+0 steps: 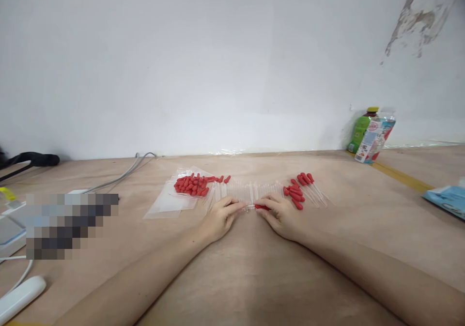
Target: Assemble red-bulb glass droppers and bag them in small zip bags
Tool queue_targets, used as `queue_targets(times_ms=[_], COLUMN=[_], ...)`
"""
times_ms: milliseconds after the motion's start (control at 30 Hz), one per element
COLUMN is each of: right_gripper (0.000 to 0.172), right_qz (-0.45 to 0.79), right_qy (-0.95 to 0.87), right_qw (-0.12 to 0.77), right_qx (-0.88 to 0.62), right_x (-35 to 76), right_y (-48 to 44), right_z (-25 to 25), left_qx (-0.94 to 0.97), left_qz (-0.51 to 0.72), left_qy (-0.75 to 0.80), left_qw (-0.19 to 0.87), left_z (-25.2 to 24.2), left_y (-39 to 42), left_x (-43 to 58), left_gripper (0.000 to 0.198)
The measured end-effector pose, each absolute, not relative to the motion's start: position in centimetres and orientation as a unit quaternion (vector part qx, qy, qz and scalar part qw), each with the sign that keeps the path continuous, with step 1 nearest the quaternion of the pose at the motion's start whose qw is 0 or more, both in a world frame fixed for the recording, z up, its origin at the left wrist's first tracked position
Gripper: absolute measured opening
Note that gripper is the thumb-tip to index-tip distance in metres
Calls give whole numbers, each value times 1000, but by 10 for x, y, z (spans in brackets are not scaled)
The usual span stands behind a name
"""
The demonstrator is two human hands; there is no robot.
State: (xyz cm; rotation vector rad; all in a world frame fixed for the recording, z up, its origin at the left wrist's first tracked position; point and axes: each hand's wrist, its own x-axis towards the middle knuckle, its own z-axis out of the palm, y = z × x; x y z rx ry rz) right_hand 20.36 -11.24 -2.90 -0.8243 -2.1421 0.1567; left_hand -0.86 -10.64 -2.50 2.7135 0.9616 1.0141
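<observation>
My left hand (222,218) rests low over the table, thumb and fingers closed on a thin clear tube (249,207). Opposite it, my right hand (285,218) pinches a red rubber dropper bulb (260,206), which meets the tube's right end. Just behind both hands lies a row of clear tubes (254,190). A pile of loose red bulbs (191,184) sits on clear plastic bags (163,204) to the left. Several droppers (306,179), red bulbs on clear stems, lie fanned out to the right of my right hand.
A green bottle (359,132) and a printed clear pouch (376,139) stand by the wall at right. A blue packet (446,201) lies on the right edge. At left are a grey cable (125,175), a black object (39,159) and a white device (23,297). One area is pixelated.
</observation>
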Motion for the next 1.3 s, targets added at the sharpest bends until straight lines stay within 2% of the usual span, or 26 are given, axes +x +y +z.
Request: queue_targets(times_ms=[267, 467, 767, 1033, 1300], right_gripper=[14, 16, 18, 17, 12], right_qz=[71, 56, 5, -17, -20], right_qy=[-855, -858, -873, -875, -870], right_qw=[402, 409, 389, 385, 387], right_qx=[-321, -307, -295, -293, -306], right_x=[203, 204, 207, 204, 214], right_y=[-109, -111, -114, -110, -98], right_z=[-33, -32, -34, -35, -40], left_qx=[894, 907, 917, 909, 893], left_qz=[340, 318, 281, 298, 316], left_qy=[289, 275, 278, 259, 315], left_qw=[35, 1, -50, -131, -67], left_z=[-28, -31, -35, -37, -32], left_y=[-106, -104, -102, -103, -107], left_x=[-8, -10, -9, -10, -10], left_gripper=[34, 43, 43, 35, 22])
